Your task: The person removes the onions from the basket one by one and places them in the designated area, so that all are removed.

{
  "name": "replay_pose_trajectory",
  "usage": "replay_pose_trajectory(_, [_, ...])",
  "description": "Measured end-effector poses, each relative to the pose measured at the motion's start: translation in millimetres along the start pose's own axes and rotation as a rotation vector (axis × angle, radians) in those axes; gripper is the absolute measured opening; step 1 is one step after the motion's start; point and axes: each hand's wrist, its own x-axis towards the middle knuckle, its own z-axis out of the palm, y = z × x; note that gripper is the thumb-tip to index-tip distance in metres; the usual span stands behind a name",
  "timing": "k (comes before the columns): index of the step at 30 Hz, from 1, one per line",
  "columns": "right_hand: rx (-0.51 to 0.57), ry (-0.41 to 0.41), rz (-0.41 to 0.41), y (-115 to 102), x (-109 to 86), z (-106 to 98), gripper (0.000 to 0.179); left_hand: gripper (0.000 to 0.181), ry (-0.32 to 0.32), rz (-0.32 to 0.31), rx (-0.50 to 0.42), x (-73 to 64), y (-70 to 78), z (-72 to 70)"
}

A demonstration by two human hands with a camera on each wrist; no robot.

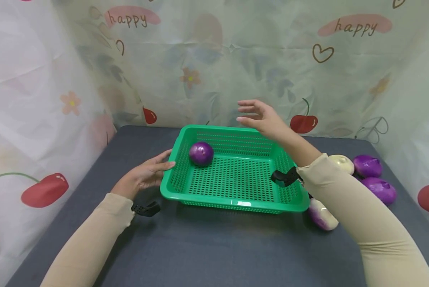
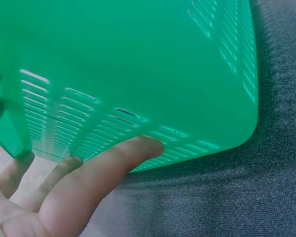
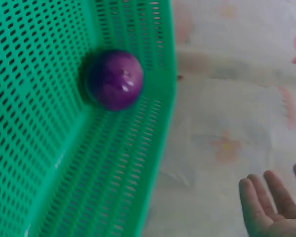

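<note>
A green perforated basket (image 1: 232,179) stands on the table. Inside, near its far left corner, lies one glossy purple onion (image 1: 201,154), which also shows in the right wrist view (image 3: 114,80). My left hand (image 1: 148,174) holds the basket's left side, thumb at the rim and fingers against the outer side. The left wrist view shows its digits (image 2: 98,177) touching the green plastic. Over the far rim hovers my right hand (image 1: 262,117), empty, fingers apart from the thumb. Right of the basket lie several onions: purple (image 1: 367,166), pale (image 1: 341,163) and purple-white (image 1: 322,215).
A dark grey cloth covers the table (image 1: 214,247). Behind it and at both sides hangs a printed curtain (image 1: 229,79). My right forearm (image 1: 347,207) crosses above the basket's right end and partly hides the onions there.
</note>
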Motion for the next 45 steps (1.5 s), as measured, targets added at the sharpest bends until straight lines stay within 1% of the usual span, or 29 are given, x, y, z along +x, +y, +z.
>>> replay_pose_trajectory(3, [0.005,-0.024,-0.012,5.4,16.3,19.7,0.05,0.072,0.003,-0.001,0.002,-0.1,0.0,0.1])
replay_pose_trajectory(10, [0.056,-0.083,0.023,22.0,47.3,67.5,0.048,0.069,0.019,-0.001,0.016,-0.2,-2.9,-3.6])
replay_pose_trajectory(15, [0.043,-0.163,0.01,34.9,62.2,95.3,0.054,0.07,0.023,0.0,0.014,-0.7,-3.7,-3.3])
replay_pose_trajectory(19, [0.008,-0.232,0.018,45.6,68.9,109.4,0.059,0.071,0.008,-0.006,-0.005,-1.0,-2.6,-0.4])
replay_pose_trajectory(22, [-0.022,-0.284,0.033,52.4,71.4,114.5,0.06,0.071,-0.002,-0.008,-0.01,-0.6,-2.3,0.6])
replay_pose_trajectory(26, [-0.042,-0.349,0.048,57.5,72.5,116.7,0.061,0.07,0.006,-0.005,0.008,-0.6,-2.3,-0.8])
replay_pose_trajectory(31, [-0.107,-0.369,0.078,63.1,73.5,115.8,0.06,0.07,0.018,-0.004,0.015,-0.5,-2.2,-2.2])
replay_pose_trajectory(34, [-0.149,-0.377,0.121,66.7,73.0,113.9,0.06,0.071,0.028,-0.004,0.013,0.4,-2.4,-2.3])
replay_pose_trajectory(36, [-0.176,-0.401,0.16,69.5,72.2,112.8,0.062,0.071,0.032,-0.005,0.012,1.1,-2.6,-2.3])
replay_pose_trajectory(39, [-0.213,-0.481,0.205,74.4,71.7,112.1,0.065,0.072,0.04,-0.007,0.015,2.2,-3.0,-1.9])
replay_pose_trajectory(42, [-0.233,-0.562,0.22,76.6,71.1,112.4,0.067,0.072,0.042,-0.008,0.021,3.4,-3.4,-1.9])
replay_pose_trajectory(45, [-0.244,-0.597,0.218,77.0,70.9,112.9,0.066,0.071,0.045,-0.01,0.025,4.5,-3.8,-1.8])
